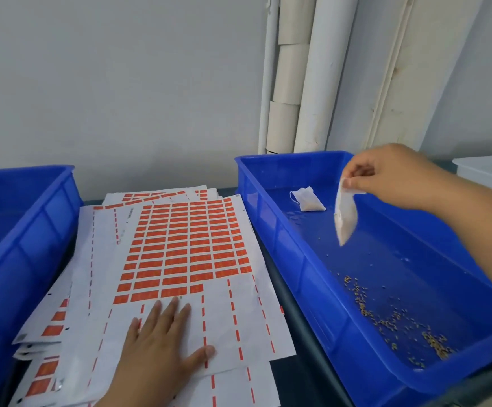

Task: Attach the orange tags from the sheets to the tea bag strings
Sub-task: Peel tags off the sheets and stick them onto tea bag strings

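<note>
White filter-paper tea bag [345,214], one unit, pinched at its top edge by the thumb and fingertips of the right hand [391,177], hanging over the right blue bin [283,230]. Judged light, soft and easily torn; best held by the sealed top edge, as here. Long axis near vertical, lower end pointing down and slightly left of the pinch. Its string cannot be made out. Second tea bag [308,199] lies flat in the bin, beyond and left of the pinch. Left hand [162,345] rests flat, fingers straight and spread, on the tag sheet [180,254], just below the orange tags [186,239].
</note>
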